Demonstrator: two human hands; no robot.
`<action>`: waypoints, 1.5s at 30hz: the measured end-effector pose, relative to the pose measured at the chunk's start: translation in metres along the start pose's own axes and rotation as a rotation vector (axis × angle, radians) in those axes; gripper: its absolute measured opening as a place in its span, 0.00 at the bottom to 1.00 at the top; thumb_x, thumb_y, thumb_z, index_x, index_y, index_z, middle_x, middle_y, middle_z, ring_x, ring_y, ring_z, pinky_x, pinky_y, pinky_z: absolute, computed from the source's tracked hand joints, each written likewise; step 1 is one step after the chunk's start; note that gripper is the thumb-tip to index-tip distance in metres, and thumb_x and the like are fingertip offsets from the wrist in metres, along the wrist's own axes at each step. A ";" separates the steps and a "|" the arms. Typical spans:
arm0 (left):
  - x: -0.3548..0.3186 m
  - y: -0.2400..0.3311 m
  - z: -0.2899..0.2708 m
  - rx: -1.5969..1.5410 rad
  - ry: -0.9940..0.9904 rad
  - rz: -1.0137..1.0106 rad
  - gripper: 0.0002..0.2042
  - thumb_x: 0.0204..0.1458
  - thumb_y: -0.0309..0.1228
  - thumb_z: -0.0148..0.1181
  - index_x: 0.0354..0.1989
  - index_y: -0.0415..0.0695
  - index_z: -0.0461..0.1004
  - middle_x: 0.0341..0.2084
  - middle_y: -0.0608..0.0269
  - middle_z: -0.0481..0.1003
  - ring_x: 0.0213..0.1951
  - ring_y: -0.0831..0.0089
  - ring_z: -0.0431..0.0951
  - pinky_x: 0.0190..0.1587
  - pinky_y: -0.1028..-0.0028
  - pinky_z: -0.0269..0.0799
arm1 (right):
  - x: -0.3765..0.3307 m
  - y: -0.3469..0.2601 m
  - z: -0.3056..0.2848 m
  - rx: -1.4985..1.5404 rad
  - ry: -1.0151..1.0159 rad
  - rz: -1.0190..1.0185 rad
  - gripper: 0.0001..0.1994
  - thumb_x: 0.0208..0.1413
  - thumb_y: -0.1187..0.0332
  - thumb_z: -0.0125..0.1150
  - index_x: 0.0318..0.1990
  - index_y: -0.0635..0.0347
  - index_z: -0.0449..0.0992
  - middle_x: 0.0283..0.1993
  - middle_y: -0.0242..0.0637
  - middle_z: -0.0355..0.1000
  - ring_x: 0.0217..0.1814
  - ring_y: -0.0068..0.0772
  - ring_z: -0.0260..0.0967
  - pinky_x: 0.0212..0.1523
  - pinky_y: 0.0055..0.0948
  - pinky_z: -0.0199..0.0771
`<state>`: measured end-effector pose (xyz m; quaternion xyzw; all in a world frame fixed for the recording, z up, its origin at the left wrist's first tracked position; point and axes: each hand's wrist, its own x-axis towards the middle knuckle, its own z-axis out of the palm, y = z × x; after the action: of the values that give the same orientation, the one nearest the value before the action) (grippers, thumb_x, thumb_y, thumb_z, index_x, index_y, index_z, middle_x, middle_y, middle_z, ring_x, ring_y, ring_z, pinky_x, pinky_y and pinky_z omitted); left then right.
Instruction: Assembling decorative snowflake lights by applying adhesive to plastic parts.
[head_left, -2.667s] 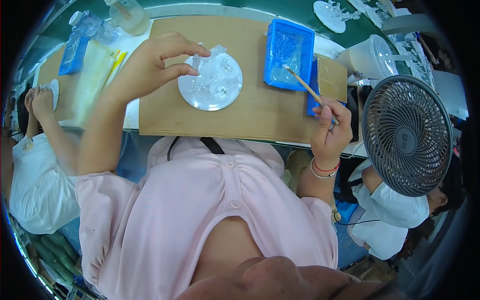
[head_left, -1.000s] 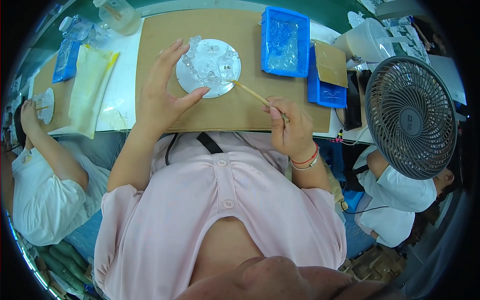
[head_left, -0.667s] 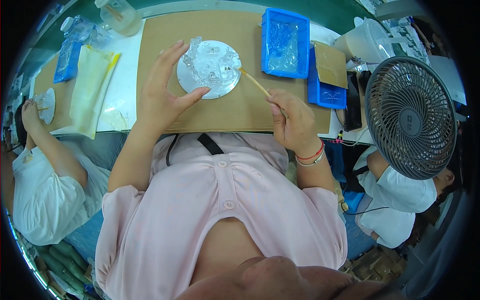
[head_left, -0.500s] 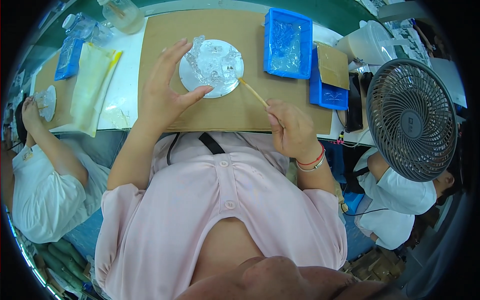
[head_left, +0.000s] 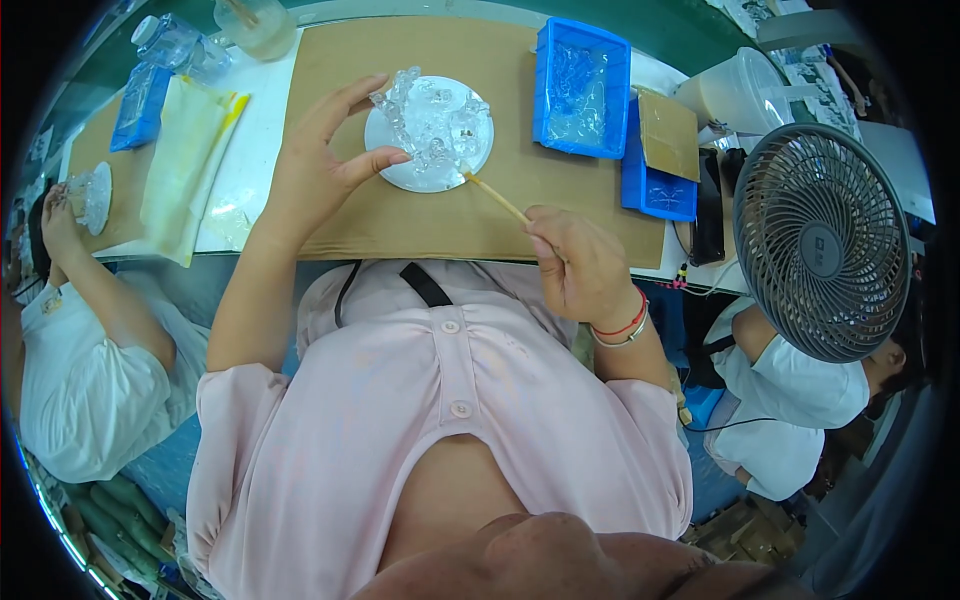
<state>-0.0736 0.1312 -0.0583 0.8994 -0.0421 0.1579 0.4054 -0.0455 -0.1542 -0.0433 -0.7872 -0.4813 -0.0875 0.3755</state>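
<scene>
Presumably light, fragile white round disc (head_left: 427,183) best rim-held | slim wooden stick (head_left: 500,200) pinched by right hand (head_left: 580,258) | left hand (head_left: 312,172) spread

The plate (head_left: 425,183) is round and whitish, lying on the cardboard (head_left: 400,228) — bunch of clear lumpy bits (head_left: 437,120) on it, some poking past the far-left rim. Thin tan stick (head_left: 500,199) is held slanted, tip at the near-right rim — can't tell if they're touching.
</scene>
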 end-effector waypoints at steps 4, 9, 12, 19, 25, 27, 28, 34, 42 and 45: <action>-0.001 0.004 0.002 -0.070 0.064 -0.099 0.29 0.37 0.36 0.74 0.52 0.44 0.73 0.46 0.58 0.77 0.46 0.66 0.78 0.49 0.71 0.72 | 0.002 0.002 0.004 -0.019 0.061 0.000 0.04 0.56 0.79 0.54 0.38 0.65 0.71 0.36 0.46 0.76 0.34 0.43 0.76 0.34 0.30 0.75; -0.003 0.009 -0.002 -0.002 0.055 -0.086 0.25 0.40 0.32 0.73 0.50 0.42 0.75 0.43 0.58 0.78 0.42 0.69 0.80 0.45 0.75 0.74 | -0.004 0.005 0.003 -0.003 0.047 0.026 0.03 0.57 0.78 0.53 0.38 0.65 0.70 0.35 0.44 0.76 0.34 0.42 0.76 0.33 0.30 0.75; -0.005 0.006 -0.009 0.020 0.021 -0.047 0.22 0.41 0.30 0.71 0.48 0.42 0.76 0.43 0.58 0.78 0.40 0.70 0.81 0.43 0.75 0.74 | -0.003 0.005 0.004 0.002 0.049 0.045 0.03 0.58 0.78 0.53 0.38 0.65 0.70 0.33 0.43 0.76 0.34 0.41 0.77 0.34 0.29 0.75; -0.004 -0.005 -0.014 0.129 -0.004 0.087 0.13 0.45 0.25 0.67 0.41 0.41 0.78 0.35 0.60 0.79 0.34 0.71 0.81 0.37 0.76 0.75 | -0.004 0.002 0.002 0.037 0.051 0.069 0.03 0.58 0.78 0.53 0.38 0.66 0.70 0.33 0.44 0.76 0.33 0.40 0.77 0.34 0.28 0.75; -0.009 -0.004 -0.011 0.108 0.042 0.096 0.11 0.45 0.24 0.67 0.39 0.40 0.78 0.33 0.61 0.79 0.32 0.72 0.80 0.36 0.77 0.76 | 0.003 0.008 0.006 -0.085 0.056 0.032 0.02 0.57 0.79 0.53 0.37 0.66 0.70 0.34 0.45 0.76 0.32 0.39 0.77 0.32 0.28 0.75; -0.010 -0.004 -0.009 0.119 0.059 0.103 0.11 0.44 0.24 0.67 0.39 0.40 0.78 0.33 0.61 0.79 0.32 0.72 0.80 0.36 0.77 0.76 | 0.001 0.005 0.004 -0.070 0.043 0.035 0.02 0.57 0.79 0.53 0.37 0.66 0.70 0.33 0.45 0.76 0.32 0.39 0.77 0.32 0.28 0.74; -0.010 -0.004 -0.007 0.110 0.090 0.110 0.11 0.44 0.27 0.68 0.37 0.42 0.79 0.32 0.62 0.79 0.31 0.71 0.80 0.34 0.76 0.75 | -0.001 0.002 0.003 -0.056 0.031 0.040 0.02 0.57 0.79 0.53 0.37 0.66 0.70 0.33 0.44 0.76 0.32 0.39 0.76 0.32 0.28 0.74; -0.012 -0.003 -0.003 0.094 0.143 0.125 0.10 0.43 0.29 0.69 0.35 0.43 0.79 0.30 0.64 0.79 0.29 0.70 0.80 0.31 0.76 0.75 | -0.003 -0.004 0.007 0.021 0.038 0.001 0.02 0.58 0.79 0.52 0.37 0.66 0.69 0.33 0.45 0.76 0.32 0.40 0.76 0.33 0.27 0.74; -0.018 0.004 0.004 0.057 0.140 0.102 0.09 0.42 0.29 0.69 0.32 0.43 0.79 0.29 0.64 0.79 0.29 0.70 0.79 0.29 0.77 0.74 | -0.002 -0.004 0.015 0.113 0.064 0.022 0.01 0.59 0.77 0.53 0.37 0.66 0.69 0.33 0.46 0.76 0.32 0.38 0.77 0.33 0.26 0.75; -0.020 0.005 0.007 0.066 0.173 0.146 0.09 0.42 0.29 0.70 0.31 0.44 0.78 0.29 0.64 0.79 0.28 0.70 0.79 0.29 0.75 0.73 | -0.004 -0.003 0.016 0.098 0.080 0.060 0.02 0.59 0.77 0.53 0.37 0.66 0.69 0.33 0.45 0.76 0.31 0.36 0.77 0.32 0.26 0.75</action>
<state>-0.0921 0.1215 -0.0656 0.8898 -0.0670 0.2654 0.3651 -0.0536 -0.1457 -0.0553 -0.7778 -0.4456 -0.0839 0.4351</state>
